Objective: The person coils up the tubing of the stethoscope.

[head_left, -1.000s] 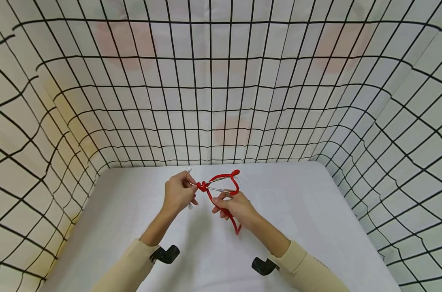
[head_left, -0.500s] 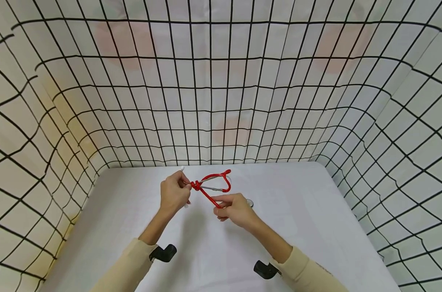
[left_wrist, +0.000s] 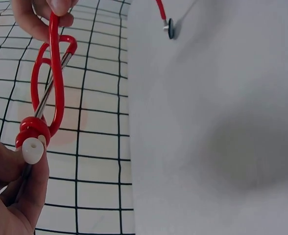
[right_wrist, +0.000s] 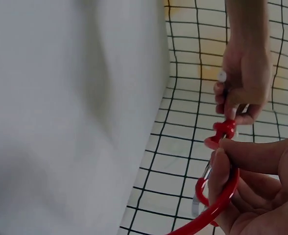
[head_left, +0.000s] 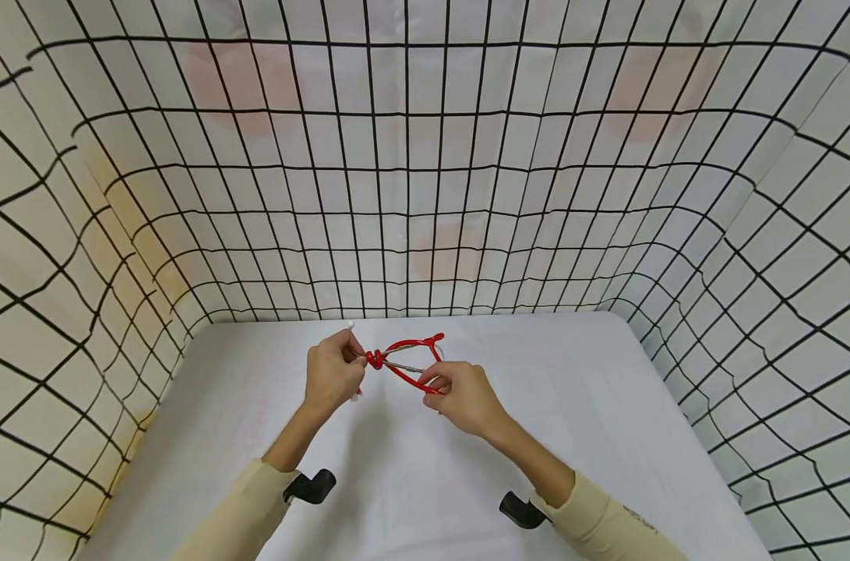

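Note:
A stethoscope with red tubing (head_left: 403,343) is held up above the table. Its tubing is wound into a knot (head_left: 375,359) around the metal ear tubes. My left hand (head_left: 330,374) pinches those ear tubes just left of the knot, and a white ear tip (left_wrist: 33,150) shows beside its fingers. On the other side, my right hand (head_left: 467,396) pinches a length of the red tubing between thumb and fingers. The dark-rimmed chest piece (left_wrist: 170,29) hangs at the end of the tubing in the left wrist view; the right hand hides it in the head view.
A white table (head_left: 572,436) lies below both hands. Black grid netting (head_left: 425,195) over white cloth rises behind it and along both sides. A small black camera sits on each wrist, the left one (head_left: 311,487) and the right one (head_left: 523,511).
The stethoscope and my left hand have shifted slightly left. My right hand let the tubing's lower hanging part slip out of sight, then moved up and right along it, drawing it out.

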Motion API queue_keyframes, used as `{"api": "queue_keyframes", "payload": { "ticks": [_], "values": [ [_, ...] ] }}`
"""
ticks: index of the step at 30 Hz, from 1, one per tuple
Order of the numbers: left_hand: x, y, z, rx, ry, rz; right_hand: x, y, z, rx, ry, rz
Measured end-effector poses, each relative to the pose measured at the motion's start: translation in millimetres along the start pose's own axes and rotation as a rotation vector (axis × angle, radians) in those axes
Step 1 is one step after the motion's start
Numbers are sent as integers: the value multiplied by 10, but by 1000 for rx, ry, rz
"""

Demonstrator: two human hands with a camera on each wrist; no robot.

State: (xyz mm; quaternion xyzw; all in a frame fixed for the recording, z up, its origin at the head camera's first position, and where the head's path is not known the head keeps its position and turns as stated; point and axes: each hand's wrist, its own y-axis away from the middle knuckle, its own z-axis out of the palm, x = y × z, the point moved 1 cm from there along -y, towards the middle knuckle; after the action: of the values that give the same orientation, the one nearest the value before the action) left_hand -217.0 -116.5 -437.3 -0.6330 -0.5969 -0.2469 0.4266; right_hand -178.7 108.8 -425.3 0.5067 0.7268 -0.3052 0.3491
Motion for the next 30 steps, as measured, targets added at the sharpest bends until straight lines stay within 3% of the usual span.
{"api": "queue_keyframes", "payload": {
  "ticks": [5,15,20,30],
  "values": [
    [-3,-8,-14,1,19,7,-62,42,-26,-35,62,20],
    [-96,-30,-102,42,-16,4,-54,94,-83,-15,122,35],
    [-84,-38,-91,24,-16,22,-106,87,-99,17,169,-18],
    [55,5,-20,-53,-76,119,-457,-11,-180,57,120,-171]
  ]
}}
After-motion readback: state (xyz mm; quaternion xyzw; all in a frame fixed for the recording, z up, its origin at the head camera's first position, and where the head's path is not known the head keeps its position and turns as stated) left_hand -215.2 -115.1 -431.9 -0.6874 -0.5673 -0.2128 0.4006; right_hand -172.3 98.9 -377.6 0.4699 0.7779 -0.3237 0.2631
